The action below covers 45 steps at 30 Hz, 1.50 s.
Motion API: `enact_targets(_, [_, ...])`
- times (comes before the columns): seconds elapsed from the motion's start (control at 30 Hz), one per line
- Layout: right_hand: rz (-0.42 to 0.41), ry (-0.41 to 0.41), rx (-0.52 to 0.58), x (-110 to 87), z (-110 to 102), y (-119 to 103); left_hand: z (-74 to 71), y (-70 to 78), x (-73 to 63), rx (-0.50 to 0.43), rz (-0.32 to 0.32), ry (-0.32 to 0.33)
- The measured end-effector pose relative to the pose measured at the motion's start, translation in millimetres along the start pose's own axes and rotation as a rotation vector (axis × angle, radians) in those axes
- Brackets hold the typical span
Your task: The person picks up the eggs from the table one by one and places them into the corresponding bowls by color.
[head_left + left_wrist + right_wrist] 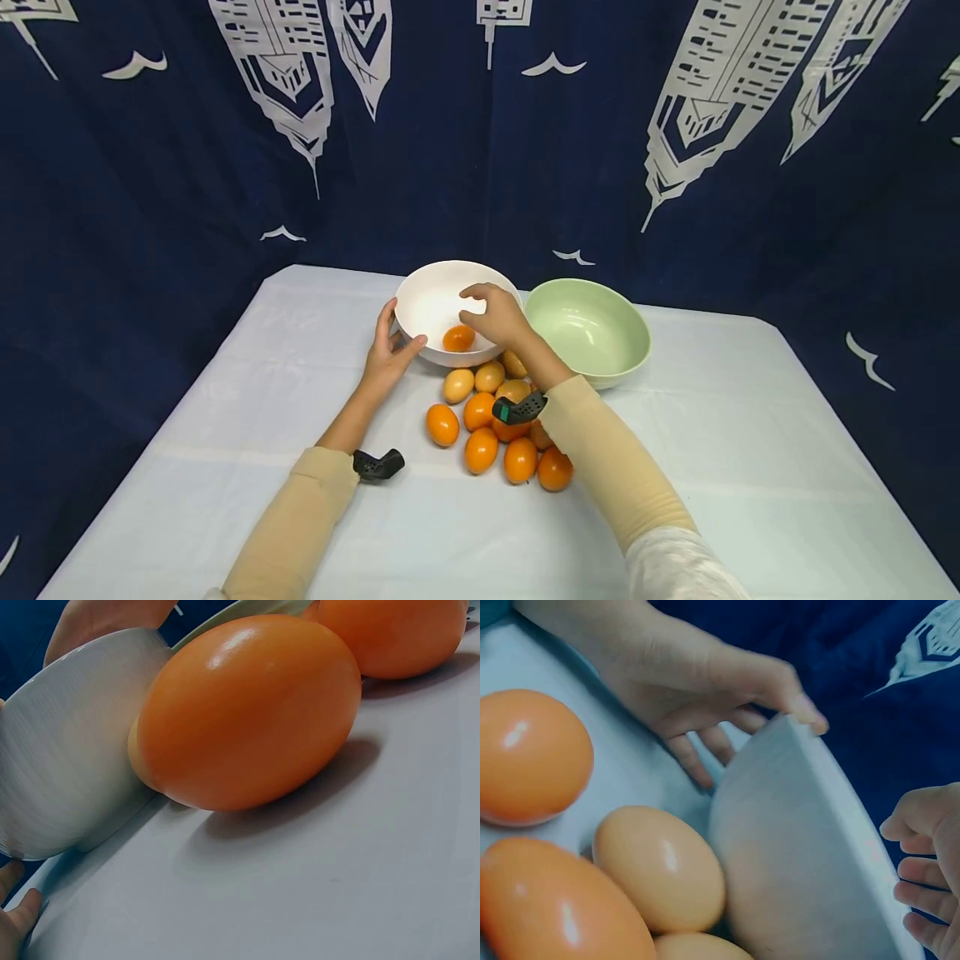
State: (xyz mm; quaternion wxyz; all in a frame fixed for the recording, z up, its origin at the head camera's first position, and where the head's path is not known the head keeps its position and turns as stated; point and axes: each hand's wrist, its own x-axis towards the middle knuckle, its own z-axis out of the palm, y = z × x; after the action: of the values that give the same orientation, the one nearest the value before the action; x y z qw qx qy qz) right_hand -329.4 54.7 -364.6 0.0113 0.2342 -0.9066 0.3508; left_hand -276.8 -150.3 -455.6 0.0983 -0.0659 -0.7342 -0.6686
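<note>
My left hand grips the near left side of a white bowl, its thumb at the rim. Over the bowl's right side hangs my right hand, fingers loosely bent with nothing between them; in the right wrist view this hand stands beside the rim. One orange tomato-like fruit lies inside the bowl, just below the right hand's fingers. Against and before the bowl are several light brown eggs. Nearer still lie several glossy orange oval fruits, some partly hidden by the right forearm.
A light green bowl stands right of the white one, partly behind the right forearm. All of it rests on a table with a white cloth. Behind the table hangs a dark blue curtain with white prints.
</note>
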Motion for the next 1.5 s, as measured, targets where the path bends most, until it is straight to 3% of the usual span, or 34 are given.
enact_targets(0.13, [-0.037,0.056,0.074,-16.3,-16.6,1.2,-0.8,0.6,0.3,0.011,-0.003,0.010])
enact_targets(0.3, [-0.020,0.050,0.147,-38.4,-29.3,4.9,-1.5,2.0,-0.9,0.012,-0.020,0.013])
enact_targets(0.63, [-0.053,0.043,0.156,-80.7,-43.0,19.0,2.1,2.4,-1.9,0.002,-0.023,0.004])
enact_targets(0.73, [-0.061,0.040,0.213,-94.3,-45.2,22.4,1.9,15.6,-6.3,-0.013,-0.030,-0.008])
enact_targets(0.83, [-0.063,0.039,0.278,-109.1,-46.5,26.4,2.0,16.2,-6.4,-0.019,-0.030,-0.009])
enact_targets(0.97, [-0.052,0.042,0.325,-129.5,-48.4,29.8,2.8,2.5,-1.2,0.000,-0.018,0.003])
enact_targets(1.33, [-0.093,0.044,0.274,-170.4,-51.4,48.8,3.0,1.5,-0.7,0.006,-0.029,0.004])
enact_targets(1.5, [-0.055,0.040,0.276,-188.3,-53.8,54.8,2.6,1.0,0.1,0.013,-0.023,0.003])
